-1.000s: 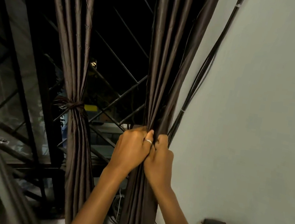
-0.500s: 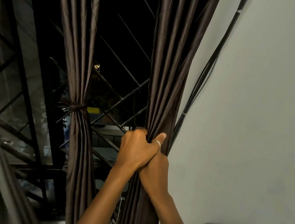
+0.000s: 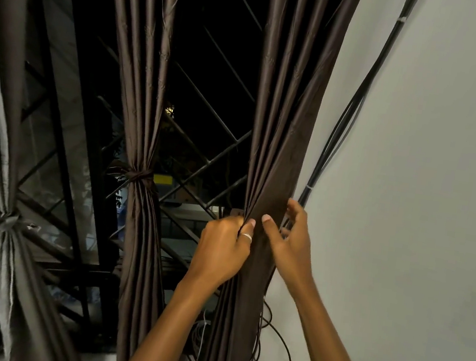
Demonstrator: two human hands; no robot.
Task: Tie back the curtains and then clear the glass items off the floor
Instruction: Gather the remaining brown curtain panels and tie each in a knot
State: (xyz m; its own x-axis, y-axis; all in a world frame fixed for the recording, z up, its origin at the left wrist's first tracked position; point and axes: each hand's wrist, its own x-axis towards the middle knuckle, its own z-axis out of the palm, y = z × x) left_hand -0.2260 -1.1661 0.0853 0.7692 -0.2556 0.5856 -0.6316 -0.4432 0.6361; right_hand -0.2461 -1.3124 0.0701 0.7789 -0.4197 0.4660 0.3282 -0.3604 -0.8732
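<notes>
While left hand (image 3: 222, 247) grips the gathered curtain (image 3: 281, 125) | right hand (image 3: 289, 242) loose, fingers spread, thumb touching it

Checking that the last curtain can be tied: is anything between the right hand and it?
Nothing visible. The right hand touches the curtain beside the gripping left hand; black cables hang close behind its fingers.

Pale grey wall (image 3: 425, 206) right; black cables (image 3: 351, 110) run down it. Window grille (image 3: 209, 161), diagonal bars, night-dark outside; one small distant light (image 3: 169, 108).
</notes>
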